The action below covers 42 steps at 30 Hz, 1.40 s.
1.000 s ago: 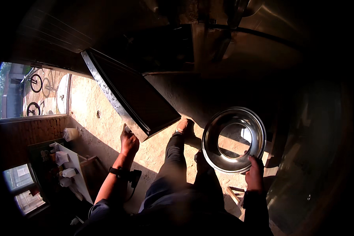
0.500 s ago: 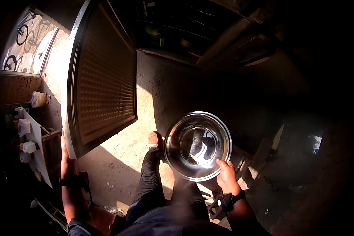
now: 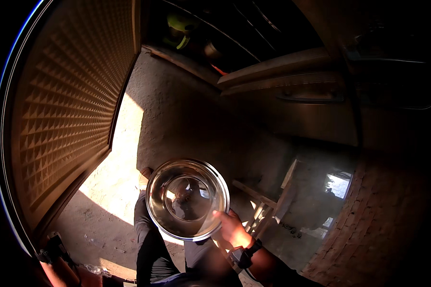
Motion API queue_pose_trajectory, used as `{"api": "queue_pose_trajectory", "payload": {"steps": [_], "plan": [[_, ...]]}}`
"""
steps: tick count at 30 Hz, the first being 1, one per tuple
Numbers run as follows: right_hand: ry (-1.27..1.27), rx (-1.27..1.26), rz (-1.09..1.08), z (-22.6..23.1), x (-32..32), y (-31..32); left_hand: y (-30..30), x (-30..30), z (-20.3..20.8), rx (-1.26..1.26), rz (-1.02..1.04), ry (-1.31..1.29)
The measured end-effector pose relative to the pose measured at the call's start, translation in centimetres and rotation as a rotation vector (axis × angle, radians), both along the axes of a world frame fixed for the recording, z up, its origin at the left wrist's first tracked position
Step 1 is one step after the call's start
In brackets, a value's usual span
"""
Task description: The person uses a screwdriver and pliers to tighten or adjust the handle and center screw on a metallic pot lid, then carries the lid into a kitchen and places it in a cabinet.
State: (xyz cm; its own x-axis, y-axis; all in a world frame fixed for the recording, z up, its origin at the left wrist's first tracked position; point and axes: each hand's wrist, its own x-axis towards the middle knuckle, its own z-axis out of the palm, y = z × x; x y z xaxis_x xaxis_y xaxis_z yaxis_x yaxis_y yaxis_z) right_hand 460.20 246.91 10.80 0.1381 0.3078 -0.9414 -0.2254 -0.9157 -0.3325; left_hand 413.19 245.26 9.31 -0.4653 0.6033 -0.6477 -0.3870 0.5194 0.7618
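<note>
A shiny round steel basin [image 3: 184, 203] is held in front of my legs, its opening facing up and its inside reflecting light. My right hand [image 3: 232, 230] is closed on its right rim, with the thumb over the edge and the other fingers hidden underneath. To the left stands a brown door [image 3: 72, 105] with a raised pyramid-patterned panel. My left forearm [image 3: 61, 271], with a dark band at the wrist, reaches toward the door's lower edge. The left hand's fingers are lost behind the door edge and in shadow.
Beyond the doorway are dark shelves with a green item [image 3: 179, 26] and a wooden sill [image 3: 189, 67]. A pale cabinet front with a long handle [image 3: 311, 99] stands at the right. Below it are a wooden frame [image 3: 256, 193], a glossy grey surface [image 3: 297, 215] and a brick wall [image 3: 337, 239].
My view has swung right, so the door fills the left side and the outdoor area has left the picture. The basin stays in my right hand; my left hand's fingers have become hidden.
</note>
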Motion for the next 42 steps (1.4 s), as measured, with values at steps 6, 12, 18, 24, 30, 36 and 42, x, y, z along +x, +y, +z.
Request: {"api": "queue_pose_trajectory", "payload": {"steps": [6,12,18,24,30,36,42], "plan": [[0.015,0.104,0.050,-0.2,-1.8,1.8,-1.3,0.6,-2.7,-0.071,-0.010,-0.102],[0.023,0.179,0.145,1.5,-3.7,4.9,-1.9,0.9,-3.5,-0.125,-0.042,-0.151],[0.186,0.199,0.253,2.5,-4.9,6.3,-3.7,1.8,-3.1,-0.228,-0.181,-0.237],[0.325,0.229,0.439,4.2,-6.8,9.0,-1.6,9.1,0.7,-0.050,-0.051,-0.693],[0.417,0.297,0.928,3.3,-3.3,15.9,-0.5,9.6,0.4,-0.107,0.066,-0.554],[-0.356,0.859,0.404,5.2,0.6,41.9,1.0,10.7,0.6,-0.111,0.105,-0.404],[0.169,0.979,-0.358,4.2,5.3,59.4,-0.3,13.6,-1.0,-0.165,0.187,-0.368]]}}
